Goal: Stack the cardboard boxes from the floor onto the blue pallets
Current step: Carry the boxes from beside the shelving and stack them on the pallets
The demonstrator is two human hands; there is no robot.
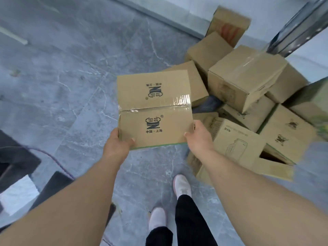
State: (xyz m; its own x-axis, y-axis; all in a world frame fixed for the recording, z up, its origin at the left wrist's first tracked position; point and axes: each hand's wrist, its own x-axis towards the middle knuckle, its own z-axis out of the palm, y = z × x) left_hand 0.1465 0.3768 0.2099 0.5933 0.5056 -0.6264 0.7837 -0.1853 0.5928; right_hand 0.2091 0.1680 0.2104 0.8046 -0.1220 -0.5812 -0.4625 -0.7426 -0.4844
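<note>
Left hand (118, 143), right hand (198, 134), gripping taped box (154, 109) printed "中国·上海"

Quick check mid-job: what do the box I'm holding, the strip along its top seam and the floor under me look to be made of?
Held box: plain brown cardboard, matte, with black printed logos and a flap seam.
Strip: apparently clear plastic packing tape; it glares and wrinkles.
Floor: grey, white-veined tiles with faint joint lines, smooth and slightly glossy; marble-look, whether stone or ceramic is unclear.
Both the left hand and right hand grip the box's near corners.
</note>
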